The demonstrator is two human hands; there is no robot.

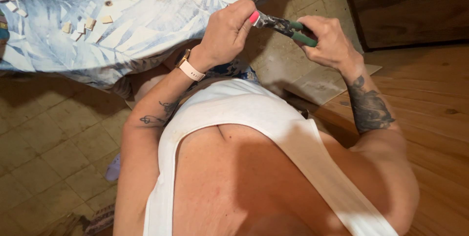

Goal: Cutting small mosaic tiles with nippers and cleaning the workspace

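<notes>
Below you lies a floor of worn beige tiles [53,133], dull and shadowed on your left. On your right it meets warm wooden planks [430,99] (knots showing in the grain). A dark wooden cabinet [405,6] stands at the top right, and a loose pale slab [327,84] rests where tile meets wood.

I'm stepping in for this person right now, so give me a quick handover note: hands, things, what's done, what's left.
Right hand: closed round the green handles of the nippers.
Left hand: fingers at the nippers' metal head; whether a piece sits in the jaws cannot be told.
Small cut tile pieces lie on the leaf-patterned cloth; more at its far left corner.
Done: several pieces cut.
Left: unclear how many remain.
</notes>
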